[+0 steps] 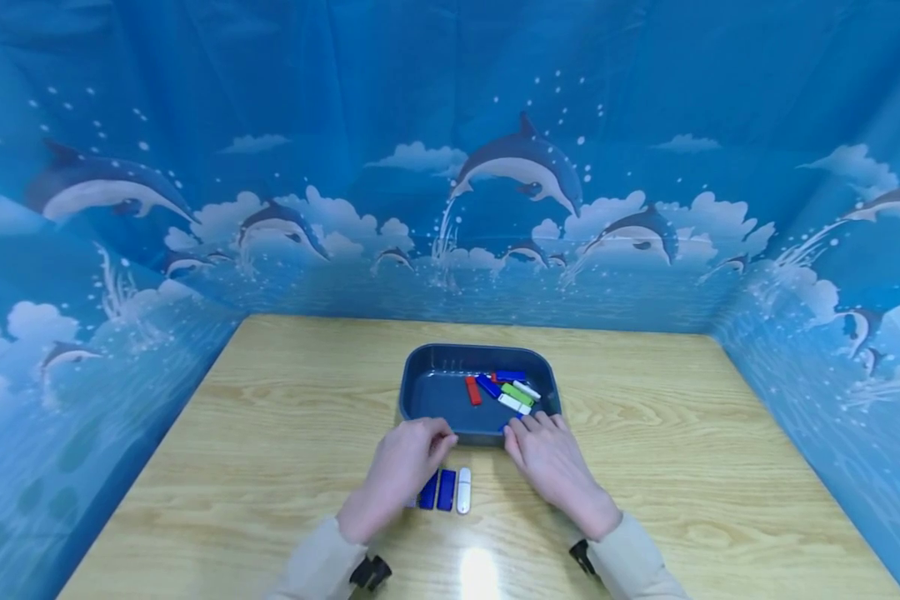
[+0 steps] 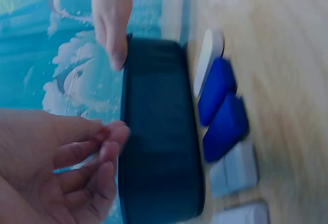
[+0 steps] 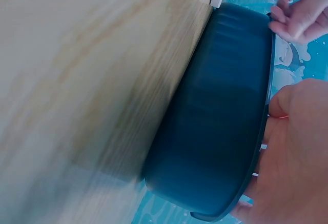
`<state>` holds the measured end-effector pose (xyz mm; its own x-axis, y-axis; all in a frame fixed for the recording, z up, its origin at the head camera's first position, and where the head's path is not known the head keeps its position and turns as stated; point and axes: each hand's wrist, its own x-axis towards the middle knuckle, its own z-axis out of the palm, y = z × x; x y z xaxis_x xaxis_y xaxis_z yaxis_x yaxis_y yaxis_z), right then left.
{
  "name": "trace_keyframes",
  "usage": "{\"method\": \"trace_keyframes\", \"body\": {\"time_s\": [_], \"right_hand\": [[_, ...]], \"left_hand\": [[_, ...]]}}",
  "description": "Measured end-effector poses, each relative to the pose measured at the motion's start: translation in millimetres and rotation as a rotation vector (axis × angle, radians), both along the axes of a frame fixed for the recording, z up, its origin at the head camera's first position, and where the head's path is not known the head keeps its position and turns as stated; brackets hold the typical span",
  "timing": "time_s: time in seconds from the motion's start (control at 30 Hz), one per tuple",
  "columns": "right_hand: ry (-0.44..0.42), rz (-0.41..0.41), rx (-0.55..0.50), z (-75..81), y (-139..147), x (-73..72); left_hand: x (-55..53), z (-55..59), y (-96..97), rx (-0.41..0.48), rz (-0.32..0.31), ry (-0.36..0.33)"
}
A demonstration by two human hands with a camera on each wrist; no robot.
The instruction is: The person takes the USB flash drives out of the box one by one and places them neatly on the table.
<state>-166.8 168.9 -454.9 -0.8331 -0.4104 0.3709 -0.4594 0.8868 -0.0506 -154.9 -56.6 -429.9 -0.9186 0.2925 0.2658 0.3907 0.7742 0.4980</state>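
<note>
A dark blue tray [image 1: 435, 400] holds several USB flash drives, among them a red one [image 1: 473, 390], a green one [image 1: 517, 394] and a white one [image 1: 514, 404]. My left hand [image 1: 414, 450] is at the tray's near rim, its thumb and fingertips drawn together; nothing shows between them. Over the near right rim reaches my right hand [image 1: 551, 454], its fingers inside the tray beside a partly covered blue drive [image 1: 512, 422]. In the right wrist view the tray wall [image 3: 215, 111] hides those fingertips.
On the wooden table [image 1: 285, 400], nearer me than the tray, a row of flash drives lies side by side: a white one [image 1: 463, 491], two blue ones [image 2: 218, 90] and paler ones [image 2: 234, 170] partly behind my left hand. A dolphin-print curtain [image 1: 390, 283] stands around the table.
</note>
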Motion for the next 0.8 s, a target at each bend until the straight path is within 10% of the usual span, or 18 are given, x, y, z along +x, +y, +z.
{"method": "trace_keyframes", "body": {"time_s": [0.2,0.5,0.8], "right_hand": [[-0.004,-0.005,0.006,0.3,1,-1.0],[-0.019,-0.021,0.015,0.0,1,-1.0],[-0.044,-0.03,0.021,-0.9,-1,-0.6]], "left_hand": [[-7.8,4.7,-11.8,-0.01,0.021,0.125],[-21.8,-10.2,-12.7,-0.365,-0.081,0.254],[-25.2,-19.6,-10.4,-0.484,-0.067,0.345]]}}
